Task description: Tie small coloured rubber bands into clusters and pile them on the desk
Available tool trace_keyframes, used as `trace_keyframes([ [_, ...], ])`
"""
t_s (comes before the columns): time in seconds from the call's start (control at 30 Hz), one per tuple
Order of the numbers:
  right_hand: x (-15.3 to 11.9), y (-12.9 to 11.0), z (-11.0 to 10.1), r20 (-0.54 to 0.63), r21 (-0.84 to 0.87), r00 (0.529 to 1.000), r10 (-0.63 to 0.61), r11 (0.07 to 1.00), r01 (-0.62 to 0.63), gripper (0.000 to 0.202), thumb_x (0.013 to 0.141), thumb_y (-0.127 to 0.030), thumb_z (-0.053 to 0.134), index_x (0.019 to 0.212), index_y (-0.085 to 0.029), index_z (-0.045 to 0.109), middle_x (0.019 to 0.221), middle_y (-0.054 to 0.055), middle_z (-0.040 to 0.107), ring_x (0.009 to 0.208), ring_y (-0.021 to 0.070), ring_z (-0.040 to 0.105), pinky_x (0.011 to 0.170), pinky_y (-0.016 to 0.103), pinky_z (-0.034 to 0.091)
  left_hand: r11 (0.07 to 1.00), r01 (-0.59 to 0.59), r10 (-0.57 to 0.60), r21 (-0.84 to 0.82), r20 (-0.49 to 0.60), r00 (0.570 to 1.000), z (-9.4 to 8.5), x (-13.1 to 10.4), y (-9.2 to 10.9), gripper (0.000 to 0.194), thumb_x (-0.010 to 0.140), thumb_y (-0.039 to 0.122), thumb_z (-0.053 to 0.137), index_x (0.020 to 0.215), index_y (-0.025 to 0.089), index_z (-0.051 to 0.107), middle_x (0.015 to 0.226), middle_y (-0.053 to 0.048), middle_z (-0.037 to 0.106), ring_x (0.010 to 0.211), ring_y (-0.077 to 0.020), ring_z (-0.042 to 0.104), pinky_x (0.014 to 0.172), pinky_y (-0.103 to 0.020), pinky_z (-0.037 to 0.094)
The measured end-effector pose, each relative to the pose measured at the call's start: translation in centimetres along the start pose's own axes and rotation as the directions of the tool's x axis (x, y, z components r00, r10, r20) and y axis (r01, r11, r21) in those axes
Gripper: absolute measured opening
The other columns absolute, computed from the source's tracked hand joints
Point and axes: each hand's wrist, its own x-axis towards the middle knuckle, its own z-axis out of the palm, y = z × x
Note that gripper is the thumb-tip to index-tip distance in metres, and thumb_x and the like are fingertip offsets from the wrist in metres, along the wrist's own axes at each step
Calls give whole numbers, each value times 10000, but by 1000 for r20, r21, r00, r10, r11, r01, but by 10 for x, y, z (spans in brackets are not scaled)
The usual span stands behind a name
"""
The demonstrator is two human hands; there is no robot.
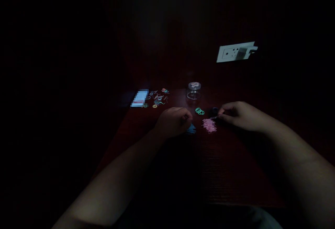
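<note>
On a dark reddish table (225, 166) lies a pile of small pink pieces (209, 125), with a blue pile (191, 129) to its left. My left hand (175, 120) is closed beside the blue pile and partly covers it; whatever its fingers hold is hidden. My right hand (239, 115) pinches a small, thin pale piece (214, 117) at the upper right edge of the pink pile. Several green rings (199, 111) lie between the hands, a little farther back. Near my right fingertips sits a small dark round object (215, 110).
A clear lidded jar (193, 91) stands toward the back. Mixed coloured bands (159, 98) are scattered at the back left, beside a lit phone (140, 98). A white socket plate (235, 52) is at the upper right.
</note>
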Motion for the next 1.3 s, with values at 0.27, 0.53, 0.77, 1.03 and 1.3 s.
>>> trace_keyframes([
  [0.27,-14,32,-36,27,0,973,227,974,-227,172,750,-338,651,821,-192,707,772,45,729,684,201,661,634,319,502,1000,-19,19,-13,-5,1000,-1,0,-1,108,866,255,542,810,194,611,753,7,656,686,-120,596,641,-253,454],
  [0.53,-18,40,-36,67,25,984,165,986,-167,157,703,-375,685,727,-225,723,701,11,726,665,205,669,644,340,509,1000,-25,25,-1,12,1000,-2,-2,-3,109,867,253,533,817,202,615,736,13,649,672,-122,584,629,-256,450],
  [0.77,-16,43,-35,73,29,980,185,982,-187,150,681,-368,690,714,-225,720,686,14,720,643,209,656,625,344,499,1000,-25,25,-17,23,999,-1,-2,-2,114,870,256,540,800,203,613,713,17,646,655,-119,585,616,-247,445],
  [1.03,-14,49,-29,74,92,987,145,984,-151,140,659,-370,710,668,-231,710,651,2,698,627,200,648,620,336,495,1000,-2,2,-8,39,999,-1,-4,-4,96,866,268,558,823,202,612,779,4,685,679,-124,615,638,-247,475],
  [1.3,-16,44,-28,99,74,976,192,977,-200,109,679,-256,651,771,-202,673,721,39,707,620,192,623,594,322,473,991,116,-117,70,16,993,-11,-3,-29,83,849,257,573,854,208,640,737,1,669,665,-131,614,645,-252,484],
])
